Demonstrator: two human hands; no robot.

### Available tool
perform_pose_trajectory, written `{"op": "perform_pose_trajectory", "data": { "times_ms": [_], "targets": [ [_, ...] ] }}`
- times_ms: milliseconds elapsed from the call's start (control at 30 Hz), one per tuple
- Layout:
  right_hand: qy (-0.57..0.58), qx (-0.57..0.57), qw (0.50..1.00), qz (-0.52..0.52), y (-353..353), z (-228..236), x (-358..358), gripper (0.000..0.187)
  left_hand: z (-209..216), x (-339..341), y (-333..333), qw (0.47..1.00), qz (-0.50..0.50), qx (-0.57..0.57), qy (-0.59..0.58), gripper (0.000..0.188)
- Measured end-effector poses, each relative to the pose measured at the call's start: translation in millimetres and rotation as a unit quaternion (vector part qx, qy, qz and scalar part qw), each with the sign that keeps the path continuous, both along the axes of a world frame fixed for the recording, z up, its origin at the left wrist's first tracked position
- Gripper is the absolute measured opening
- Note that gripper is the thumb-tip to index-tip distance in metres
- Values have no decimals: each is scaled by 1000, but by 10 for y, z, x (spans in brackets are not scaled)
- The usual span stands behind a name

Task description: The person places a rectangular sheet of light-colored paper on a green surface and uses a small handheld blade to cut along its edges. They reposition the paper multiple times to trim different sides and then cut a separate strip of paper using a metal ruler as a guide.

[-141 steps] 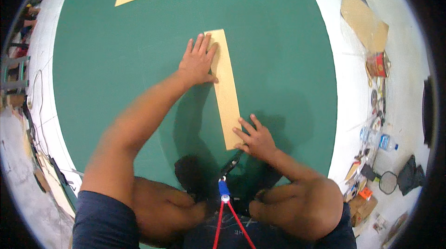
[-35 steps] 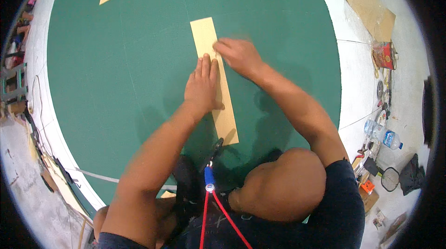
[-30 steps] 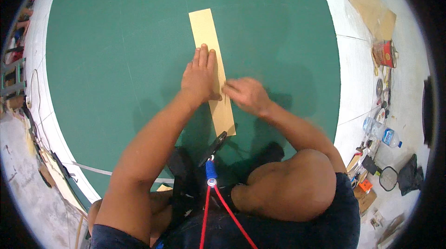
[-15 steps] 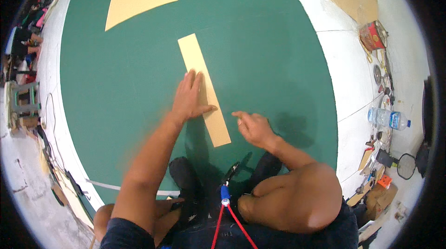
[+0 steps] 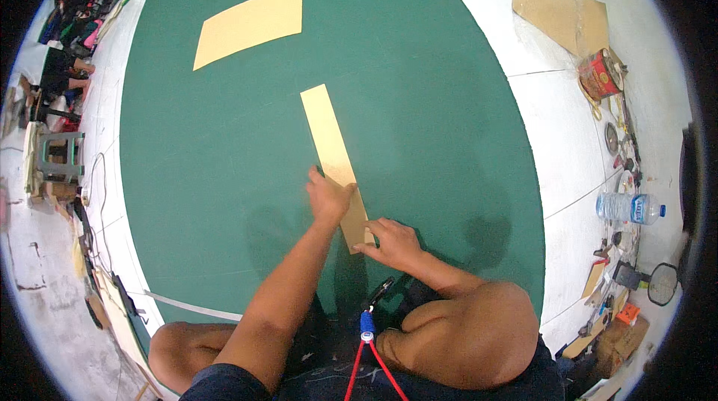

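Observation:
A long, narrow strip of tan-yellow board (image 5: 326, 128) lies lengthwise in front of me on a green mat (image 5: 419, 87). My left hand (image 5: 327, 197) spans the strip across its nearer half, with the thumb at one long edge and the fingers at the other. Close to the strip's near end, my right hand (image 5: 393, 242) pinches the right edge between thumb and fingers. That near part looks shaded, and I cannot tell whether it is raised off the mat. Farther off to the left lies a wider, slightly curved piece of the same board (image 5: 250, 25), touched by neither hand.
On the white floor at right are a brown cardboard sheet (image 5: 561, 12), a red tin (image 5: 600, 74), a plastic water bottle (image 5: 630, 208) and scattered tools. A grey stool (image 5: 60, 154) and a thin cable stand left. A red lanyard (image 5: 355, 367) hangs before me.
My left hand has gone from lying flat on the strip to gripping its edges nearer me. My right hand, pointing beside the strip before, now grips its near end.

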State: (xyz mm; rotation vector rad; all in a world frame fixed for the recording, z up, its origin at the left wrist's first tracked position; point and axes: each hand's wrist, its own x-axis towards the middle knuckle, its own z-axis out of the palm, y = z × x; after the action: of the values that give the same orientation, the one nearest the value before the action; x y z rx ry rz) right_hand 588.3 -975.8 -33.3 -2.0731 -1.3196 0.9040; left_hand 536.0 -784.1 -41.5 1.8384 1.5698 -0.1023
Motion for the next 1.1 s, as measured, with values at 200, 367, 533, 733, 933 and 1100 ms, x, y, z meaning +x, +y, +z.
{"op": "perform_pose_trajectory", "data": {
  "times_ms": [200, 367, 533, 733, 933, 1100],
  "targets": [
    [-24, -21, 999, -14, -4, 26, -62, 62, 102, 125, -109, 999, 23, 19, 41, 106],
    [25, -33, 998, -45, -19, -16, -32, 64, 14, 64, -186, 999, 21, 31, 16, 108],
    [30, -61, 997, -43, -18, -25, -9, 62, -18, 12, -223, 1000, -5, -10, 1, 106],
    [1, -84, 996, -12, -18, -1, 34, 57, 134, 129, -421, 999, -18, 34, 13, 95],
    [30, -25, 996, -79, -33, 17, -13, 58, -19, 61, -337, 996, -31, -48, -64, 66],
    [132, -48, 980, -139, -83, 52, 53, 53, 121, 191, -459, 990, -76, -5, -121, 58]
  ]
}}
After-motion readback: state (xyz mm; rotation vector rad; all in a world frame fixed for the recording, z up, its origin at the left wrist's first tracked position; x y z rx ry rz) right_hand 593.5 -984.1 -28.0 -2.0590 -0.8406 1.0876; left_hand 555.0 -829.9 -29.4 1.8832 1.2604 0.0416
